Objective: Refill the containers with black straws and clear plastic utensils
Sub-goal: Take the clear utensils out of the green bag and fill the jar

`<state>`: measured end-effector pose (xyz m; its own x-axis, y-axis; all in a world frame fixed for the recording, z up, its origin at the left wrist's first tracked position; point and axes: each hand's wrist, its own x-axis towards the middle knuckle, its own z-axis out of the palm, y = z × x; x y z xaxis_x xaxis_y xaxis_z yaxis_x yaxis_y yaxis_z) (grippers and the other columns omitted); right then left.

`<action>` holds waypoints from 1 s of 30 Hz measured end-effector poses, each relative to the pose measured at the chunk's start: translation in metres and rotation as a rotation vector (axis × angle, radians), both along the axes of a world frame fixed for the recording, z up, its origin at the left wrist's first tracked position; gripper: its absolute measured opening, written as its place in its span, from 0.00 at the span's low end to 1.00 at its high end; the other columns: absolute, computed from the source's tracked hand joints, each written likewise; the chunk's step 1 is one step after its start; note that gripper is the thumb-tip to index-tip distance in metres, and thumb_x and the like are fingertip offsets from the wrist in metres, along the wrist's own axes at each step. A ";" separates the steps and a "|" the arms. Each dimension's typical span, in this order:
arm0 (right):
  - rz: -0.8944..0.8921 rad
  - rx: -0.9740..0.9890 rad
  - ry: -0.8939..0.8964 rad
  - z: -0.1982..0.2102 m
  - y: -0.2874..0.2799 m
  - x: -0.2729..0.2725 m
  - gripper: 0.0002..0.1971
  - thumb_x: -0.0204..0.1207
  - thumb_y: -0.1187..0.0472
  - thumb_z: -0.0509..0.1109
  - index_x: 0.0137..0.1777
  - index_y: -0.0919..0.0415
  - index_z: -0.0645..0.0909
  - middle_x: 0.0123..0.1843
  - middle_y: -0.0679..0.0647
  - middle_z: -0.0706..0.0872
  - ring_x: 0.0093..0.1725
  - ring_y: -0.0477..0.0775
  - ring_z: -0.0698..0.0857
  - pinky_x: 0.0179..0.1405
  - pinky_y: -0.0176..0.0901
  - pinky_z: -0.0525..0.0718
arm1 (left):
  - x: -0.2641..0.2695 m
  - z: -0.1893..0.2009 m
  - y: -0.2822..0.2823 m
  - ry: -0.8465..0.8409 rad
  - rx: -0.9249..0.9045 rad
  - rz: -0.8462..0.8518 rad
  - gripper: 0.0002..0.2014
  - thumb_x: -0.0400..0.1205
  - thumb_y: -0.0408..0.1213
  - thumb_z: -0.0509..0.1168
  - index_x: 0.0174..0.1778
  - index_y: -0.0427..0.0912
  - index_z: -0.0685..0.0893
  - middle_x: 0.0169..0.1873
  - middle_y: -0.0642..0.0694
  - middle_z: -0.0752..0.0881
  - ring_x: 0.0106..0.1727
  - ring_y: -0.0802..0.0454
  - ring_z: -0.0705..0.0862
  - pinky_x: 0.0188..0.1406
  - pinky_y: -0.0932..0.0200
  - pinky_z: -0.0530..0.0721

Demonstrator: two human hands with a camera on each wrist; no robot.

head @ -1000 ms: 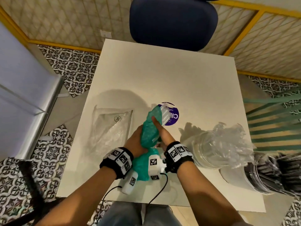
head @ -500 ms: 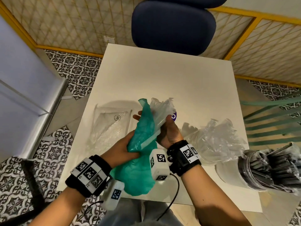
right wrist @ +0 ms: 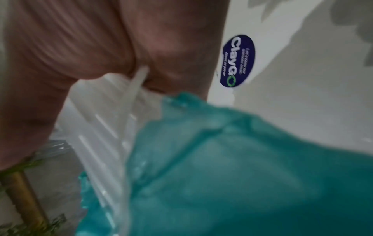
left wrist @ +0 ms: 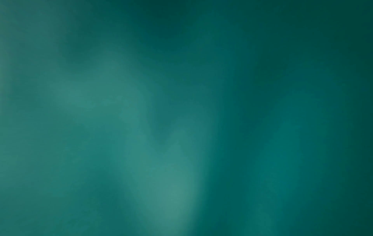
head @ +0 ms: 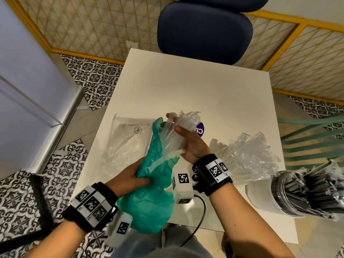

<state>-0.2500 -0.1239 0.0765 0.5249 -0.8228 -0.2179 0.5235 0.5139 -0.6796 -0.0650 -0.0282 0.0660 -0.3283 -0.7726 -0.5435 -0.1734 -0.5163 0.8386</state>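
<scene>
Above the near half of the white table [head: 195, 86], my right hand [head: 188, 140] grips a bundle of clear plastic utensils [head: 178, 131] that sticks halfway out of a green plastic bag [head: 154, 192]. My left hand [head: 134, 175] grips the green bag lower down, by its middle. In the right wrist view the clear utensils [right wrist: 105, 127] run from my palm into the green bag [right wrist: 242, 167]. The left wrist view is filled by the green bag [left wrist: 181, 127]. At the right stand a clear container of clear utensils [head: 247, 155] and a container of black straws [head: 307, 194].
A flat clear plastic bag [head: 126, 142] lies on the table's left part. A round purple sticker [head: 199, 130] sits near the middle. A dark blue chair [head: 204, 30] stands at the far edge, a green slatted chair [head: 312, 138] at the right, and a grey cabinet [head: 28, 90] at the left.
The clear bundle has come further up out of the green bag in my right hand, while my left hand has slid down the bag towards me.
</scene>
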 end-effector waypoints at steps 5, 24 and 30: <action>0.087 0.027 -0.039 -0.005 0.012 0.011 0.29 0.47 0.50 0.87 0.52 0.55 0.89 0.49 0.50 0.92 0.51 0.51 0.88 0.58 0.50 0.85 | -0.001 0.001 -0.002 0.015 0.010 0.004 0.30 0.53 0.43 0.69 0.54 0.61 0.76 0.42 0.63 0.91 0.46 0.61 0.89 0.41 0.66 0.86; -0.645 -0.241 0.452 0.058 -0.016 -0.022 0.07 0.68 0.74 0.74 0.38 0.62 0.84 0.34 0.53 0.88 0.40 0.60 0.86 0.51 0.55 0.87 | 0.086 -0.010 -0.028 -0.738 -0.400 0.545 0.24 0.71 0.24 0.69 0.55 0.49 0.66 0.47 0.44 0.81 0.43 0.43 0.81 0.47 0.49 0.79; -0.554 -0.175 0.663 0.039 0.007 -0.016 0.09 0.68 0.71 0.76 0.36 0.55 0.87 0.33 0.48 0.90 0.40 0.52 0.89 0.51 0.52 0.89 | 0.058 -0.081 -0.068 -0.774 -0.121 0.066 0.25 0.75 0.47 0.69 0.63 0.35 0.78 0.60 0.34 0.81 0.61 0.37 0.80 0.64 0.48 0.76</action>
<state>-0.2657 -0.1173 0.1154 -0.1492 -0.9717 -0.1832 0.1367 0.1632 -0.9771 -0.0071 -0.0957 -0.0151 0.1580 -0.8459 -0.5094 -0.7039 -0.4583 0.5427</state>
